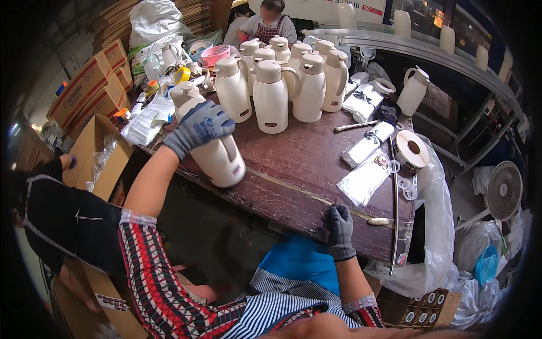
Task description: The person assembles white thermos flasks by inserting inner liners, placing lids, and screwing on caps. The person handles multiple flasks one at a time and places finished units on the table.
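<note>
My left hand [204,125], in a grey-blue work glove, is wrapped round the upper part of a cream vacuum jug [219,164] at the table's left edge. The jug leans, its lid toward the far left. My right hand [339,229], gloved in grey, is closed over the table's near edge; a thin dark tip shows above its fingers, too small to name. Several more cream jugs stand upright in a group behind, the closest being one jug [271,101] with its handle turned right. A small cream-coloured stick-like piece [379,221] lies to the right of my right hand.
On the dark red table [282,164] lie wrapped white packets [367,144], a label roll [411,150] and a long thin rod [394,209]. A single jug [414,92] stands far right. Left is an open carton [104,164] beside a person in a black apron [73,226]; another person [270,25] sits beyond.
</note>
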Demonstrator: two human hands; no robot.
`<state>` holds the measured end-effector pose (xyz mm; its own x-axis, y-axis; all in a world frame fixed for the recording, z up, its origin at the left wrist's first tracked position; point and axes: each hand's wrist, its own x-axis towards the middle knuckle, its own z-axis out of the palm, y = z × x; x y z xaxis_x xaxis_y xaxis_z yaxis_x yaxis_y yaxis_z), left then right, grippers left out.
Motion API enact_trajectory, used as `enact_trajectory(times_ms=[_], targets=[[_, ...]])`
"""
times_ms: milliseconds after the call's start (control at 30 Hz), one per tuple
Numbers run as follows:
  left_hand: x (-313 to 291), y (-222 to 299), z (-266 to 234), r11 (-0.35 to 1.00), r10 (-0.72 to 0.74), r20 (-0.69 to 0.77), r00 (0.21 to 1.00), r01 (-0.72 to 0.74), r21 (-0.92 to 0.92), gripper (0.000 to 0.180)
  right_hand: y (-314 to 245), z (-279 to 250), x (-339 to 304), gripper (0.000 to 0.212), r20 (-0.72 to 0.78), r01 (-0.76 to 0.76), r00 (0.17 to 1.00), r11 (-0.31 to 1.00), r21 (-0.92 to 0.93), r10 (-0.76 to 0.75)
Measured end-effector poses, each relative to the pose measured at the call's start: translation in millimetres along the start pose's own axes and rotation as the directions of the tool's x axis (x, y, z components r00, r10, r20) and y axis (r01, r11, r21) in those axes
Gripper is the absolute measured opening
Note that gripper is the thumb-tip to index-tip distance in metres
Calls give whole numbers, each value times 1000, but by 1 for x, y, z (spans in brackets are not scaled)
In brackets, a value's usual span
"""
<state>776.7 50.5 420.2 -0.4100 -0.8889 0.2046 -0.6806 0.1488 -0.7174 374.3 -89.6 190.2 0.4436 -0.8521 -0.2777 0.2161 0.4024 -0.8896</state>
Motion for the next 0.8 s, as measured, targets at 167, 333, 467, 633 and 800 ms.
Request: enact_trajectory(times_ms=[167, 333, 467, 633, 800], targets=[[-3, 3, 44, 969, -242, 528, 814, 178, 170, 21, -4, -22, -5, 14, -30, 6, 1000, 1000, -19, -6], [-18, -9, 68, 916, -400, 668, 627, 248, 316, 25, 8, -37, -3, 11, 0, -67, 998, 996, 58, 67], [-61, -46, 127, 865, -485, 572, 661, 266, 426, 22, 2, -31, -7, 10, 9, -77, 997, 994, 72, 77], [-23, -52, 145, 793, -609, 539, 582, 447, 414, 41, 8, -56, 6, 18, 111, 469, 850, 643, -606, -515], [154, -57, 131, 701, -662, 73, 746, 651, -291, 72, -12, -87, 16, 24, 241, 381, 831, 197, -903, -500]])
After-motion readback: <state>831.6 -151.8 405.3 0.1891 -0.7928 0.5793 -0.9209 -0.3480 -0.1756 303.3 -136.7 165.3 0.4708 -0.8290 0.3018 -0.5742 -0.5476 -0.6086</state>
